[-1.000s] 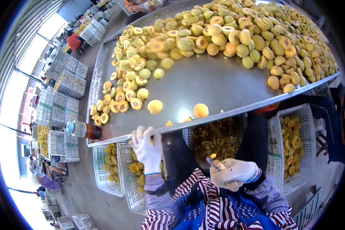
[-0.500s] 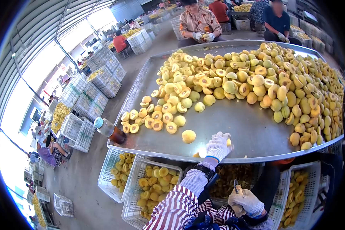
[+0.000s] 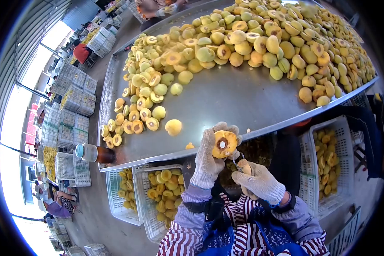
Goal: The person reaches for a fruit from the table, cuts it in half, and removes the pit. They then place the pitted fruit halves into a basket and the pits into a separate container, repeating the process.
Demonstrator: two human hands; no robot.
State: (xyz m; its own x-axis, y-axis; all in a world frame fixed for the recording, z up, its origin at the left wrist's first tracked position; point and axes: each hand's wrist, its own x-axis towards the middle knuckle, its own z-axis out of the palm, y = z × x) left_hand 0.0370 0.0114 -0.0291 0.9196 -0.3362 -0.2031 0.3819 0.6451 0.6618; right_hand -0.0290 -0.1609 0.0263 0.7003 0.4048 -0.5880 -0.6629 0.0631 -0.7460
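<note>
My left hand [image 3: 207, 162], in a white knit glove, holds a yellow peach half [image 3: 230, 141] just over the table's near edge. Its cut face points up toward me, with a brown-ringed centre and a pale spot. In my right hand [image 3: 263, 182], also gloved, is a small pitting tool [image 3: 244, 167] with a wooden handle and a curved metal loop. The loop is close beside the fruit; whether it touches cannot be made out. On the metal table [image 3: 226, 94] lies a large heap of peach halves [image 3: 260, 42], some cut side up.
A bottle of dark liquid [image 3: 94, 154] stands at the table's left corner. Below the near edge are crates of peach halves [image 3: 164, 194] on the left and another crate [image 3: 346, 166] on the right. A co-worker's gloved hand [image 3: 168, 10] shows across the table.
My left hand has come back from the tabletop toward my right hand, now with a peach half in view. My right hand has risen with the tool. The view has tilted down.
</note>
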